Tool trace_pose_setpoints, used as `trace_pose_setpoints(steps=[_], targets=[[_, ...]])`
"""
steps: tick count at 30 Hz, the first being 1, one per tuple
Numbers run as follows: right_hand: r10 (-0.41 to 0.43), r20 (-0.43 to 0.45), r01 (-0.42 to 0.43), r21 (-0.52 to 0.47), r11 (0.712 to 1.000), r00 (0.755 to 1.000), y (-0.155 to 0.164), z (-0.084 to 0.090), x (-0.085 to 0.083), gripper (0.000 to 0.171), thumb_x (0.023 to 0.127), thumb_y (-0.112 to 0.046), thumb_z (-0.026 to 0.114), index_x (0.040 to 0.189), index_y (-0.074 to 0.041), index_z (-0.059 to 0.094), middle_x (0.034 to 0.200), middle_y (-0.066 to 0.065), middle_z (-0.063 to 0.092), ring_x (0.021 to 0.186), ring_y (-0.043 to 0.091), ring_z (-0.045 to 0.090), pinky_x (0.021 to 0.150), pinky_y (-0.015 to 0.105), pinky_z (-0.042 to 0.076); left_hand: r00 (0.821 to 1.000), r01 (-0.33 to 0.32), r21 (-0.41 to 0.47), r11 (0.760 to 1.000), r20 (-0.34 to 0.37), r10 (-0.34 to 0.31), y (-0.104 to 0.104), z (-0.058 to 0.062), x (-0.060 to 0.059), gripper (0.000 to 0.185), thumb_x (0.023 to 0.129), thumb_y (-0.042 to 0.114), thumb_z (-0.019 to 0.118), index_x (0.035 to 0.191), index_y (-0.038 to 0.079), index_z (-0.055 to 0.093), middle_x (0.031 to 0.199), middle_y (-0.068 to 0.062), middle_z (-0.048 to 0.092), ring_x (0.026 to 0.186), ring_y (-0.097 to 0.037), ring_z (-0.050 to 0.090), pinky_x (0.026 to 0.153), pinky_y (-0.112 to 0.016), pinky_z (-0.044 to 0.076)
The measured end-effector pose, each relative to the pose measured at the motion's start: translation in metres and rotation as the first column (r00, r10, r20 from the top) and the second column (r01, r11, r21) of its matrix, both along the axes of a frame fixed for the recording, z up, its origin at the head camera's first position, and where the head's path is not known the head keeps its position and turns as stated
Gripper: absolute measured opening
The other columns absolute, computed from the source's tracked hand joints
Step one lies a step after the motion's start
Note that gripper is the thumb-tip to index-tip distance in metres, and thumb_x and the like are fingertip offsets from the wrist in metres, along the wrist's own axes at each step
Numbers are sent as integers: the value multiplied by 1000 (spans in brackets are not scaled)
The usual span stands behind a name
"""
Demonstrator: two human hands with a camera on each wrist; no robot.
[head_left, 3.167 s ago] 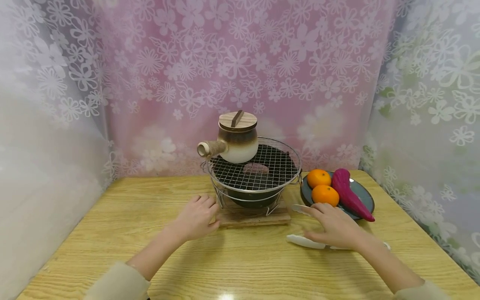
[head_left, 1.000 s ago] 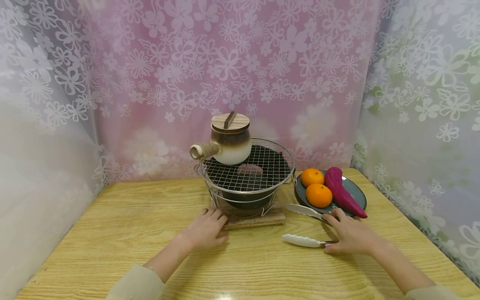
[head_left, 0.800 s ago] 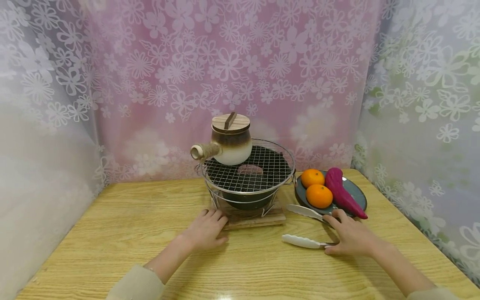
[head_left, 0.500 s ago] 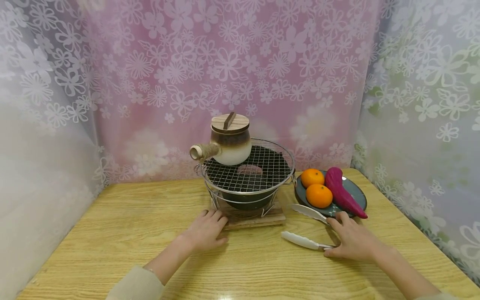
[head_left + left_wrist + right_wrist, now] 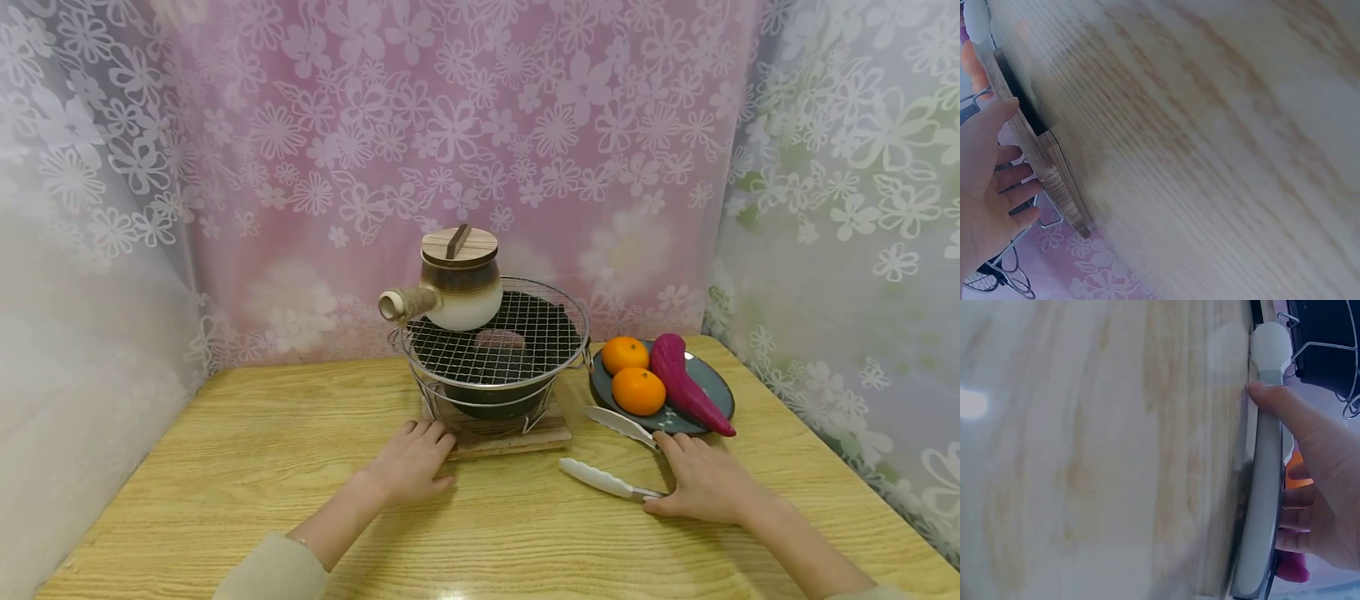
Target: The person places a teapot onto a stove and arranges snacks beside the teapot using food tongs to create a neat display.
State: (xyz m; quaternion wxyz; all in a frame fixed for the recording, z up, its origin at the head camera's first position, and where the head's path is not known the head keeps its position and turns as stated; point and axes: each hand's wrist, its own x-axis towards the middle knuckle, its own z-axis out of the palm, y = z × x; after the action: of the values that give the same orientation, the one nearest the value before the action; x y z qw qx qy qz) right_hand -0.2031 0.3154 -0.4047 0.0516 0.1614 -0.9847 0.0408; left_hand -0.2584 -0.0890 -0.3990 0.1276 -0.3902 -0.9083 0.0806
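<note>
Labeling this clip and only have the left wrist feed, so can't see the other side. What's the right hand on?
Observer: The right hand grips the tongs, with its thumb on the near arm.
Operator: Are the tongs open or closed?
Observer: Open. The head view shows the two white tips apart.
Operator: Anything standing on the wire grill?
Observer: Yes, a lidded pot, on the left, rear part of the wire grill in the head view.

Long metal tongs (image 5: 1262, 487) are showing smooth white plastic-looking tips (image 5: 597, 477), while a yellow wood-grained tabletop (image 5: 510, 533) is gleaming glossily.
</note>
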Motion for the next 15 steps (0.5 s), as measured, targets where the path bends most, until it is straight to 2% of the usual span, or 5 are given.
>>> trace_pose_setpoints(steps=[4,9,12,15], targets=[[1,40,0,-16,1000,999,-2,2,1,100,62,-65,71,124,9,46,107,19,55,97,38,55,82,52,44,1000,0,-2,1000,-1,0,0,0,1,46,83,49,60,108,11,57,103,-5,52,97,-24,50,83,-39,40],[19,43,-18,-22,1000,999,-4,6,3,94,61,-55,75,122,11,47,105,18,54,92,35,56,82,52,45,1000,-2,-10,1000,-1,2,1,1,1,46,84,50,60,108,10,56,104,-5,52,99,-24,50,84,-39,40],[27,42,-25,-29,999,999,-5,7,4,86,61,-50,77,117,9,50,98,12,53,82,27,56,76,48,47,1000,-8,-13,1000,10,9,1,1,1,46,84,50,59,109,10,56,105,-6,52,99,-24,50,85,-39,40],[19,39,-18,-43,999,999,-6,8,5,77,59,-43,79,111,6,51,87,4,48,70,19,49,64,39,45,1000,-12,-14,1000,17,13,1,1,1,46,85,49,60,109,10,57,105,-6,52,100,-25,50,85,-40,40]])
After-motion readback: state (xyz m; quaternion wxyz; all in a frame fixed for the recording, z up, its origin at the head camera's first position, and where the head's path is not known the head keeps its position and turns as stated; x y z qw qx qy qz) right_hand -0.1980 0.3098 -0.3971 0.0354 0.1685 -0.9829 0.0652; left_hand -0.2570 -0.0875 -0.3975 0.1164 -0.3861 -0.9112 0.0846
